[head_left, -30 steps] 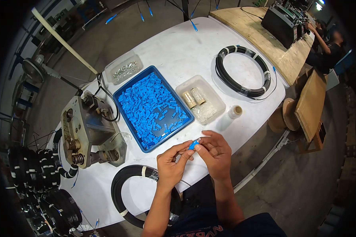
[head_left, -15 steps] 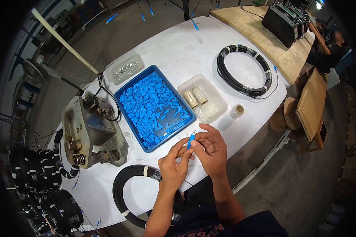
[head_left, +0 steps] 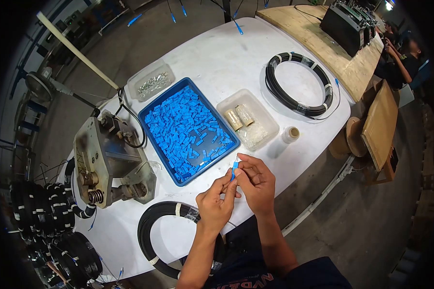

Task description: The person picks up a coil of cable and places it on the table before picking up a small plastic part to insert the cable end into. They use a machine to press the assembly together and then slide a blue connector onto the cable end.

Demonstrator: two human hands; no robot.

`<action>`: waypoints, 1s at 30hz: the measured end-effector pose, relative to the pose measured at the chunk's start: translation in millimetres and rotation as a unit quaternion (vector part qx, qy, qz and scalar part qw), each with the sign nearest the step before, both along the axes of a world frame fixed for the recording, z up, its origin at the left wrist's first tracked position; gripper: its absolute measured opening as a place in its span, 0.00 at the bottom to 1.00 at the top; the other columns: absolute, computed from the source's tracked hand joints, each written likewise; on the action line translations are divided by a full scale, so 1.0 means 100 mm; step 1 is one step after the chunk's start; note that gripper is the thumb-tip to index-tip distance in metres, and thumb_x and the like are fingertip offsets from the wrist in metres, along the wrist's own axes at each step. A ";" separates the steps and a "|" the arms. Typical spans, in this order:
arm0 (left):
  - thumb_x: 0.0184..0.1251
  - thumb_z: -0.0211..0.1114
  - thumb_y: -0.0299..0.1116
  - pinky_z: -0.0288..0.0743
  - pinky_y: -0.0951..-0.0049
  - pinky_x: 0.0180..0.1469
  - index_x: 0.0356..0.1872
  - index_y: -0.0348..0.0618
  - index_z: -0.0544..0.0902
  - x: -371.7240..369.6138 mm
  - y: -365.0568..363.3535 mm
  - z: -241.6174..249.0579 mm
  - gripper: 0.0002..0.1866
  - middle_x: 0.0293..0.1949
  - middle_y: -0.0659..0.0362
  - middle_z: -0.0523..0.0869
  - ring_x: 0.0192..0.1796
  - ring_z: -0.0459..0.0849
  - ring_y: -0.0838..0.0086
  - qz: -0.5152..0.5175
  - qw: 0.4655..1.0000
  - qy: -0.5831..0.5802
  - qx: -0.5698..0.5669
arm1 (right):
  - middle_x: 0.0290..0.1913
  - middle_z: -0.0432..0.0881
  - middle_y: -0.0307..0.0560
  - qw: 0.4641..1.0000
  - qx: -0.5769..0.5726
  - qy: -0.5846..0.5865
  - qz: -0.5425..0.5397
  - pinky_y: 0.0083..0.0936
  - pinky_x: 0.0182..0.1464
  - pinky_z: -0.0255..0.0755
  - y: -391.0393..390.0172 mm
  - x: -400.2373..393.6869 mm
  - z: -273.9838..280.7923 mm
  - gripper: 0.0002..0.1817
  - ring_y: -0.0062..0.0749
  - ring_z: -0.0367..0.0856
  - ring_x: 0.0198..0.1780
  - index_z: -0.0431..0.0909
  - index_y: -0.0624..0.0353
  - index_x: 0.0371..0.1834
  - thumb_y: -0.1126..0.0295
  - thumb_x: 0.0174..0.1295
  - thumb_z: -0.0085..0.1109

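Blue connector [head_left: 235, 171], pinched in the fingers of my left hand [head_left: 215, 205] and right hand [head_left: 258, 185], toward the desk's [head_left: 222, 43] near edge, near a blue tray [head_left: 208, 142]

Both hands [head_left: 235, 189] up close together, fingertips pinched in, thumbs nearly side by side, forearms angled in from below, wrists apart.

The dark, probably navy shirt [head_left: 309, 275] bears reddish lettering [head_left: 264, 280].

Blue connector [head_left: 235, 170] (quite small) between fingers [head_left: 244, 178]
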State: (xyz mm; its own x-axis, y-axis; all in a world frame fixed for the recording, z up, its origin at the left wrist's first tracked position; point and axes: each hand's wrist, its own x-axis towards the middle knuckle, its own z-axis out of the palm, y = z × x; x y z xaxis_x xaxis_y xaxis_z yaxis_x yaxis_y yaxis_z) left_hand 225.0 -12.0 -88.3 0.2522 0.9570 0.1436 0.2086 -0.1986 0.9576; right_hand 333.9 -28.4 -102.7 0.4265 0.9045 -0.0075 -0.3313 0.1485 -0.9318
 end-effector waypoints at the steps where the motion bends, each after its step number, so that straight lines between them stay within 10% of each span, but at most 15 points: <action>1: 0.68 0.66 0.22 0.81 0.79 0.30 0.51 0.27 0.82 0.00 0.00 0.00 0.13 0.36 0.48 0.91 0.29 0.90 0.74 0.000 1.000 0.000 -0.001 | 0.40 0.82 0.42 1.000 0.001 0.000 0.000 0.13 0.40 0.73 0.00 0.00 0.00 0.20 0.16 0.78 0.39 0.74 0.66 0.61 0.84 0.66 0.56; 30: 0.69 0.66 0.25 0.78 0.80 0.28 0.53 0.32 0.83 0.01 0.05 -0.07 0.14 0.30 0.52 0.90 0.27 0.88 0.77 -0.013 1.000 0.005 -0.019 | 0.39 0.84 0.43 0.999 0.019 -0.017 -0.020 0.17 0.45 0.77 0.03 0.05 -0.08 0.14 0.19 0.82 0.41 0.77 0.69 0.54 0.84 0.65 0.59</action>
